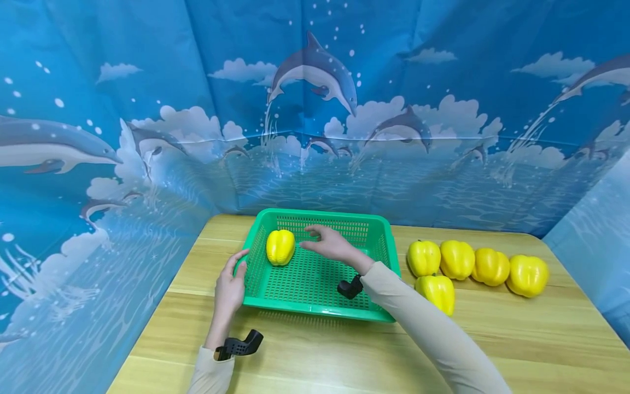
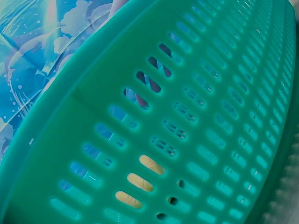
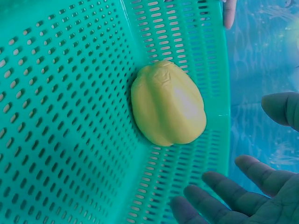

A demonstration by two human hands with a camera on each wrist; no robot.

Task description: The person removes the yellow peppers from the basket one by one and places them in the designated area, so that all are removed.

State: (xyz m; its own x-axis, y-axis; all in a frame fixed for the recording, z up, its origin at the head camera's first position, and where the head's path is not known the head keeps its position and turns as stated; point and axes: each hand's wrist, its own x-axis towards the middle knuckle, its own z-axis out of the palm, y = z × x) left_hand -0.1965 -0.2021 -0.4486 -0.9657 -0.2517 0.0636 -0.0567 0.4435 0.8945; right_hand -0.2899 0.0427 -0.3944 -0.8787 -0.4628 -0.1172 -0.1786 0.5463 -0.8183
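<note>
A green plastic basket (image 1: pixel 310 309) with slotted walls stands on the table. Inside, near its left end, lies one yellow bell pepper (image 1: pixel 280 247), also large in the right wrist view (image 3: pixel 168 105). My right hand (image 1: pixel 332 244) hovers over the basket just right of that pepper, fingers spread and holding nothing; the right wrist view shows its fingers (image 3: pixel 233 193) apart from the pepper. My left hand (image 1: pixel 230 284) rests against the outside of the basket's left rim, its fingers fairly straight. The left wrist view is filled by the basket wall (image 2: pixel 187 116), which hides that hand.
Several more yellow bell peppers (image 1: pixel 456 260) sit on the wooden table (image 1: pixel 497 339) right of the basket, most in a row, with one pepper (image 1: pixel 436 293) in front, near my right sleeve. A blue dolphin-print curtain (image 1: pixel 315 180) hangs behind the table and along its sides.
</note>
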